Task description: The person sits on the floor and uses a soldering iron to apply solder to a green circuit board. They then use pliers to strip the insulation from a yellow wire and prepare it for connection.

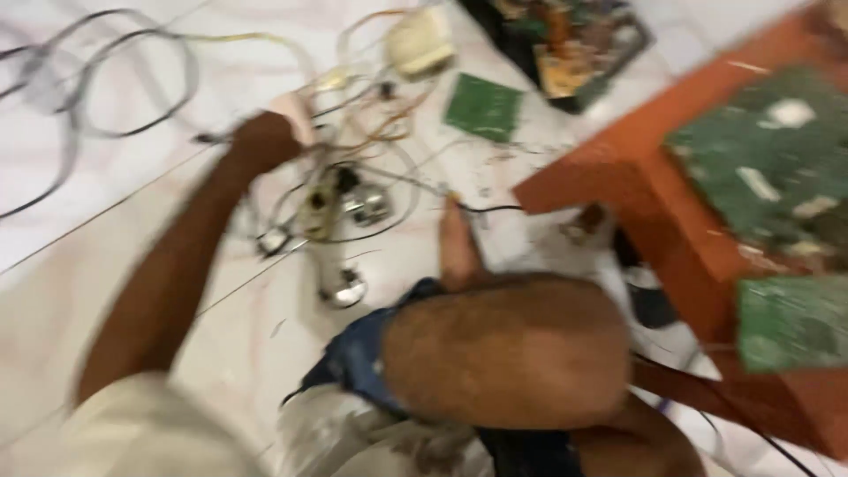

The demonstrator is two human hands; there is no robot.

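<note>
Loose grey and black cables (97,79) looped over the white floor (106,238) at the left. The left hand (265,140) reached into a tangle of wires and small metal parts (340,208); blur hid how far its grip was closed or what it held. A small green circuit board (484,107) lay beyond. The right hand was out of view behind a bent knee (508,349). On the orange surface (636,168) at the right lay larger green boards (777,159)

Green circuit board (483,107) on floor, orange-red table (618,168), open black chassis (565,44)
</note>
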